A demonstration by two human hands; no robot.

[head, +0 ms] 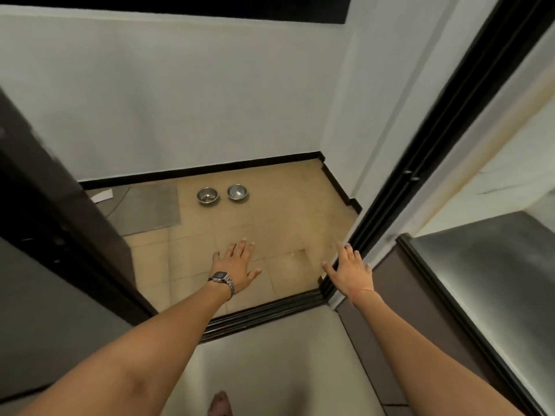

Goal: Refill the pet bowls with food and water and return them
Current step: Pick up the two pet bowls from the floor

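Two small steel pet bowls stand side by side on the tan tiled floor near the far wall. The left bowl (207,196) has a few dark bits in it; the right bowl (237,192) looks bare inside. My left hand (237,262), with a metal watch on the wrist, is stretched forward with fingers spread and holds nothing. My right hand (350,270), with a thin red band on the wrist, is also spread and holds nothing. Both hands are well short of the bowls, above the floor by the doorway.
A dark sliding-door track (264,313) crosses the floor just ahead of me. A dark door frame (420,163) rises on the right and a dark door edge (60,211) on the left. A grey mat (147,208) and a white paper scrap (102,195) lie left of the bowls.
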